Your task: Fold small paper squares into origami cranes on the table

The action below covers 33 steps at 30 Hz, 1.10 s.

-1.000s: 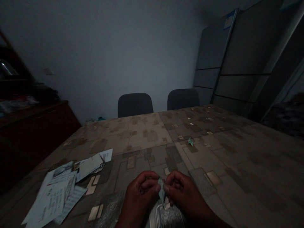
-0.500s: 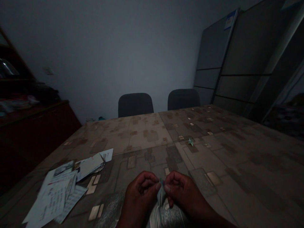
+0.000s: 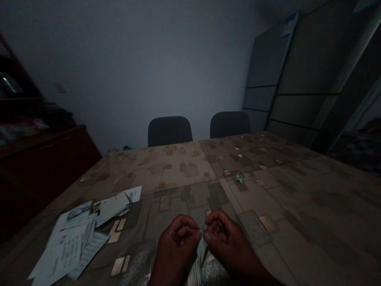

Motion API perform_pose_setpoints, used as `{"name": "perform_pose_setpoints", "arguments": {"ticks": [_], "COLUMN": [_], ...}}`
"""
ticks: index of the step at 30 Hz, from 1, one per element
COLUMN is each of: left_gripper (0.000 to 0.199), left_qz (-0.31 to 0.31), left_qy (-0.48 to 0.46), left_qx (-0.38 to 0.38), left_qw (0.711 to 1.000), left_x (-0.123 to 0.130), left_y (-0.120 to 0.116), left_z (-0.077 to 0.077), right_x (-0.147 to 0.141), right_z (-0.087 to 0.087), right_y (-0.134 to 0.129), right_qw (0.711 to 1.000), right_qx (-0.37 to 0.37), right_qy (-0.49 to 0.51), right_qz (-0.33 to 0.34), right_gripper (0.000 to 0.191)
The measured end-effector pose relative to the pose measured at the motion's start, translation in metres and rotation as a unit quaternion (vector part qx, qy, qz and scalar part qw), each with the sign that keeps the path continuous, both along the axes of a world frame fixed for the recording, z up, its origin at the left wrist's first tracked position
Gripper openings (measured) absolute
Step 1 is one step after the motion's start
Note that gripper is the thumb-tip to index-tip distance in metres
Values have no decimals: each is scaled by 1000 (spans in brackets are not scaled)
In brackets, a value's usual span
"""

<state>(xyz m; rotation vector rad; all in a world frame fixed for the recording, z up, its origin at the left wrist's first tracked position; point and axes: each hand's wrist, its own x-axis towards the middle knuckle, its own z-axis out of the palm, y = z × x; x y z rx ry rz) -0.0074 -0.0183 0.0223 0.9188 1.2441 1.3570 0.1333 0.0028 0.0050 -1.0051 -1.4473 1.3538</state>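
Head view: dim room, looking forward and down over a patterned table (image 3: 300,194). Your two bare hands are at its near side, low in the picture and just right of centre; the near edge itself is out of view. Your left hand (image 3: 175,248) pinches a small, pale green folded paper (image 3: 199,251) between thumb and curled fingers. The paper is narrow and upright, its lower end pointing down toward the tabletop. Your right hand (image 3: 232,246) is half curled, thumb and forefinger beside the paper's upper tip; you cannot tell from here whether they grip it.

A small green folded figure (image 3: 239,178) stands alone beyond your right hand, between it and the far edge. Loose papers and cards (image 3: 67,246) overlap toward the left edge, well apart from your hands. Two dark chairs (image 3: 170,132) back onto the far edge.

The likeliest trouble is at the pinch: the paper looks thin, so uneven pulling between the hands could tear the tip or crush a crease. If the left fingers loosen while the right has no firm hold, it could slip or spring open. Poor light and covering fingers could hide a misaligned fold.
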Motion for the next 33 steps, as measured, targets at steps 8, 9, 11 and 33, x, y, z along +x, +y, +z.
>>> {"name": "perform_pose_setpoints", "arguments": {"ticks": [8,9,11,33], "left_gripper": [24,24,22,16], "left_qz": [-52,-58,-66,-47], "left_qy": [-20,-18,-3,57], "left_qx": [22,22,27,12], "left_qw": [998,998,997,997], "left_x": [-3,-4,-5,0], "left_y": [-1,-1,-1,-5], "left_z": [-14,-15,-17,-14], "right_x": [17,18,20,10], "right_z": [19,20,21,17], "right_y": [7,8,10,7], "right_qw": [966,963,959,996], "right_qx": [219,226,237,29], "right_qy": [-111,-114,-122,-62], "right_qz": [82,88,98,53], "right_gripper": [15,15,14,9]}}
